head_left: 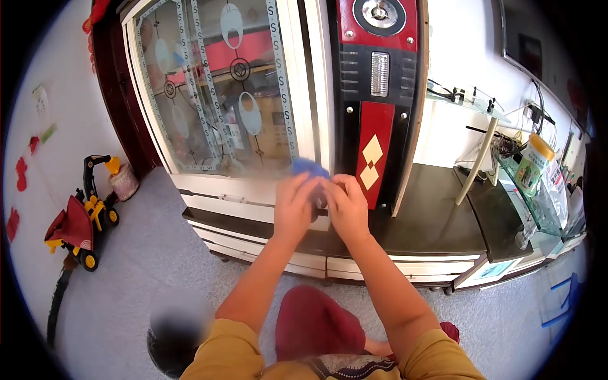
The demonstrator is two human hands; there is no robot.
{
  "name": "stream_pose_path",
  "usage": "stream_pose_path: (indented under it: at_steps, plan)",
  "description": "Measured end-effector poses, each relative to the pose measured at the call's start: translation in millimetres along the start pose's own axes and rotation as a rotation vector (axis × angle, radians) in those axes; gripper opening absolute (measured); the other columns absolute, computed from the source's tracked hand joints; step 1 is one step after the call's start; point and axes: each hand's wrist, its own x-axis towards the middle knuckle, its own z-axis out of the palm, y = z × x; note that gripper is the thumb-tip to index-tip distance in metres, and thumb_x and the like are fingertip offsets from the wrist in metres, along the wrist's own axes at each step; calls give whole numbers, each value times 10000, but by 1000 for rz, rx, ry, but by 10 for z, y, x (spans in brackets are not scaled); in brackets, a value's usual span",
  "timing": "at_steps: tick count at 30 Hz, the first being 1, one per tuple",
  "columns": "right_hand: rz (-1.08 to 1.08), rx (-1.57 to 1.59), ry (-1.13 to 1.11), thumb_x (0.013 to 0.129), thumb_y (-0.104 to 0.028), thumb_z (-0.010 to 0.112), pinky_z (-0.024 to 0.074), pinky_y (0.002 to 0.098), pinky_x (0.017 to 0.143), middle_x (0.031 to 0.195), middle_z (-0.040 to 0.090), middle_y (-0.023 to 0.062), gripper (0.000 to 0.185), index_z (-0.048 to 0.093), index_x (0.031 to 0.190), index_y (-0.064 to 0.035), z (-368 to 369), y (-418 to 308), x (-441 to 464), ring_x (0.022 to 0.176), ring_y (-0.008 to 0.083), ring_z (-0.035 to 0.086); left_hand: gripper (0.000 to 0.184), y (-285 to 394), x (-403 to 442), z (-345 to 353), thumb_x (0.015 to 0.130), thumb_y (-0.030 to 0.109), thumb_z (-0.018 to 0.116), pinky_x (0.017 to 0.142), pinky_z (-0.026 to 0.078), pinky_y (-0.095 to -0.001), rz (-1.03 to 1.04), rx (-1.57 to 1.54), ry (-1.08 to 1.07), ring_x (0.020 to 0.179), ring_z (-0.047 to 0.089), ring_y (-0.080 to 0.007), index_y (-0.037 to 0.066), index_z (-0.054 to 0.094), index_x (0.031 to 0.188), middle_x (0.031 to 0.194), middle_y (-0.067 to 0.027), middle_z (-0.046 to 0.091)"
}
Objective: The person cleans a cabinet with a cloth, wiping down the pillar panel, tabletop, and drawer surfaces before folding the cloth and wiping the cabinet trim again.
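Both of my hands are raised close together in front of the cabinet's lower glass edge. Between them is a crumpled blue cloth (pixel 308 167), blurred, so its exact kind is hard to make out. My left hand (pixel 294 202) has its fingers closed on the lower left of it. With thumb and fingers bent together, my right hand (pixel 346 206) grips its right side. Something darker shows below the blue part, between the palms, mostly hidden by the fingers.
A glass-door cabinet (pixel 221 95) and a red-black speaker (pixel 380 114) stand ahead above a dark ledge (pixel 430 221). A toy excavator (pixel 95 215) is on the left floor. Another person's head (pixel 174 339) is low left. A yellow-lidded canister (pixel 535 164) stands right.
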Motion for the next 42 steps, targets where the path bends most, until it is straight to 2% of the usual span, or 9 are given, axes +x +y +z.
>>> stream_pose_path:
  at_steps: [6, 14, 18, 22, 32, 35, 37, 39, 42]
  plan:
    - [-217, -89, 2, 876, -21, 746, 572, 389, 725, 1027, 676, 103, 312, 741, 1182, -81, -74, 134, 282, 879, 277, 688, 621, -22, 243, -48, 731, -171, 661, 1039, 511, -475, 51, 1, 38, 1197, 594, -394, 95, 750, 1285, 1349, -125, 632]
    - [-276, -15, 68, 855, -4, 791, 569, 423, 745, 967, 640, 109, 279, 774, 1125, -71, -195, -171, 1268, 882, 316, 680, 582, 54, 1258, -319, 788, -133, 662, 1058, 518, -454, 118, 6, 130, 1240, 622, -386, 130, 758, 1298, 1341, -142, 673]
    - [-419, -67, 147, 883, -45, 798, 582, 445, 769, 948, 643, 133, 246, 794, 1126, -78, -265, -254, 1903, 879, 351, 690, 549, 113, 1886, -492, 822, -94, 723, 1085, 513, -429, 181, 75, 175, 1243, 644, -366, 150, 760, 1312, 1325, -130, 693]
    - [-437, -109, 194, 907, -77, 801, 586, 443, 773, 962, 651, 125, 208, 809, 1114, -85, -282, -333, 2226, 884, 349, 696, 539, 111, 2231, -558, 827, -54, 769, 1065, 530, -401, 166, 70, 202, 1214, 668, -341, 183, 763, 1311, 1333, -105, 703]
    - [-202, 32, 130, 901, -59, 818, 588, 383, 762, 970, 656, 109, 226, 801, 1126, -78, -148, -169, 1334, 843, 293, 693, 514, 116, 1424, -412, 832, -71, 740, 1050, 530, -421, 115, 63, 100, 1214, 652, -354, 154, 770, 1293, 1330, -112, 709]
    - [-111, 118, 56, 925, -37, 787, 579, 353, 740, 988, 671, 106, 204, 782, 1127, -68, -126, -83, 886, 836, 253, 688, 616, 76, 966, -265, 755, -141, 711, 1043, 528, -452, 98, 59, 71, 1211, 632, -377, 151, 767, 1294, 1325, -119, 687]
    - [91, 267, -25, 950, -24, 756, 573, 338, 725, 996, 681, 106, 181, 772, 1126, -63, -119, -45, 581, 837, 236, 685, 654, 60, 656, -169, 721, -157, 705, 1033, 526, -464, 96, 76, 43, 1203, 619, -389, 140, 758, 1301, 1324, -120, 670]
    - [124, 252, -73, 936, 9, 757, 576, 338, 724, 1008, 676, 105, 216, 776, 1137, -64, -96, 63, 290, 846, 235, 688, 663, 45, 332, -110, 707, -165, 703, 1027, 523, -478, 80, 81, -4, 1177, 610, -403, 123, 749, 1302, 1316, -114, 657]
    - [-90, 17, -62, 864, 69, 796, 592, 362, 738, 1026, 654, 109, 318, 785, 1158, -51, -114, 198, -12, 875, 269, 703, 637, 61, 27, -61, 712, -167, 700, 1011, 536, -479, 71, 55, -54, 1178, 605, -405, 115, 755, 1281, 1318, -112, 654]
